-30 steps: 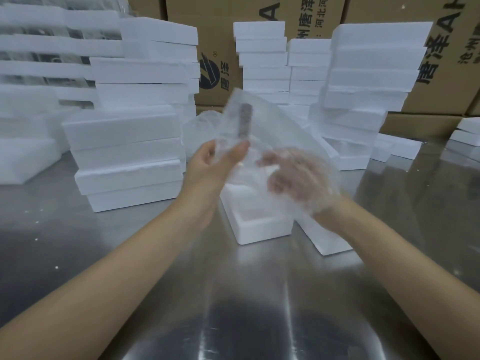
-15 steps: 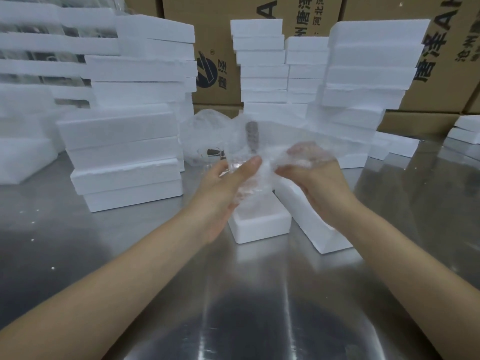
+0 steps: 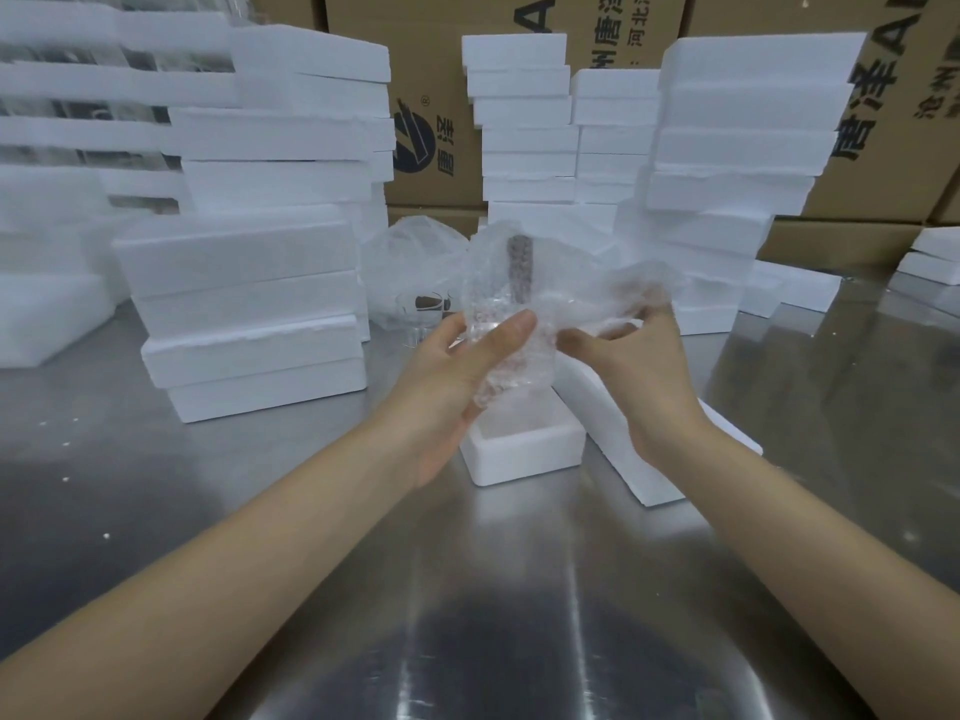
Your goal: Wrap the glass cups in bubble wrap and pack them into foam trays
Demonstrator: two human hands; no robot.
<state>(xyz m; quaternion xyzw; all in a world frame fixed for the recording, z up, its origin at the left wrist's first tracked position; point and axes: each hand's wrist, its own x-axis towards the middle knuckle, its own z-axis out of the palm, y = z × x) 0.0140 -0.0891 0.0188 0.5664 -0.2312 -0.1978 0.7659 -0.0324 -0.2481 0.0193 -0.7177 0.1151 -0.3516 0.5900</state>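
I see the left hand (image 3: 457, 366) gripping a glass cup (image 3: 506, 324) half covered in bubble wrap (image 3: 582, 298), above an open foam tray (image 3: 524, 454) on the table (image 3: 467, 589). The right hand (image 3: 639, 371) pinches the loose end of the wrap beside it.

Packing workshop: foam tray stacks (image 3: 249, 283), printed cartons (image 3: 883, 122), steel table (image 3: 519, 615).

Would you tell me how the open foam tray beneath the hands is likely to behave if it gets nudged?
The foam tray is probably very light, so it may slide easily on the smooth metal table. It looks stiff. Low and flat-bottomed, it seems unlikely to tip.
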